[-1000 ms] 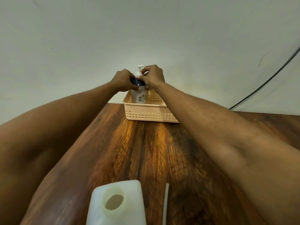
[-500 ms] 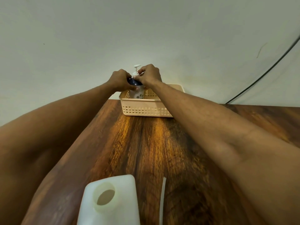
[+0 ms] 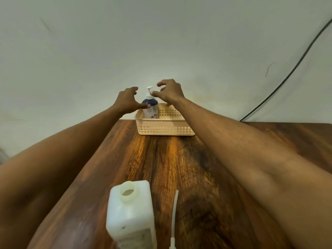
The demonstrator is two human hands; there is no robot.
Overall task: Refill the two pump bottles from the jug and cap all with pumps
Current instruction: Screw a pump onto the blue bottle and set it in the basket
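Note:
A pump bottle (image 3: 150, 108) with a dark blue shoulder, a white flowered body and a white pump stands upright in the left end of a cream plastic basket (image 3: 165, 128) at the table's far edge. My left hand (image 3: 128, 100) hovers just left of the bottle, fingers spread, thumb tip near its shoulder. My right hand (image 3: 168, 92) is open just right of the pump head, a fingertip close to it. Neither hand grips anything. An uncapped white jug (image 3: 130, 211) stands near me. A pump's white dip tube (image 3: 174, 214) lies on the table beside the jug.
The wooden table (image 3: 179, 168) runs from the jug to the basket. A pale wall rises right behind the basket. A black cable (image 3: 291, 71) runs down the wall at the right. The basket's right part holds nothing I can see.
Both hands were closed around the bottle's top in the basket; now they have let go and spread apart on either side of it. The bottle stands alone.

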